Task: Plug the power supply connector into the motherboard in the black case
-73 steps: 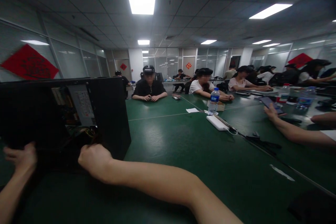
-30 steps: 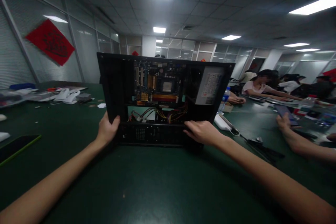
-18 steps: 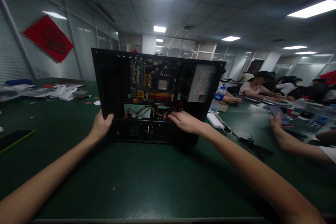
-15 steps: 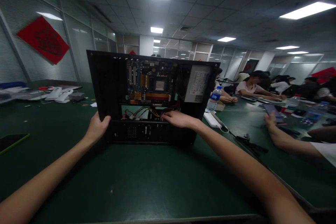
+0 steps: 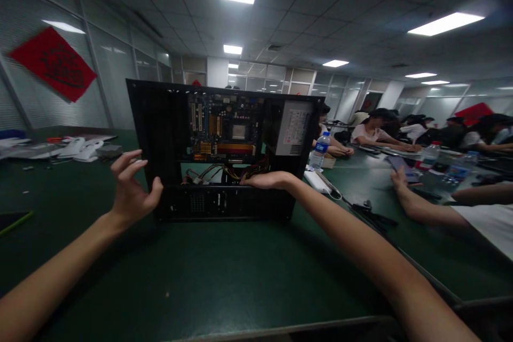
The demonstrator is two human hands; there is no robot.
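Note:
A black computer case (image 5: 140, 117) stands on its long edge on the green table, its open side towards me. Inside are a motherboard (image 5: 224, 125), a silver power supply (image 5: 295, 127) and a bundle of loose cables (image 5: 206, 172). My left hand (image 5: 134, 187) is open, fingers spread and raised, beside the case's lower left edge, with the thumb close to or touching it. My right hand (image 5: 269, 180) reaches into the case just above its lower rail, among the cables. Its fingertips are hidden, so I cannot tell what they hold.
A water bottle (image 5: 319, 150) and a white device with a cord (image 5: 316, 180) stand right of the case. At right a person's hand (image 5: 398, 177) holds a phone (image 5: 403, 169). White items and a grey box (image 5: 110, 152) lie at left, near a green-edged dark object (image 5: 16, 222).
My left hand has let go of the case's left edge and spread its fingers. The right hand has shifted slightly inside the case. The view has turned a little to the right.

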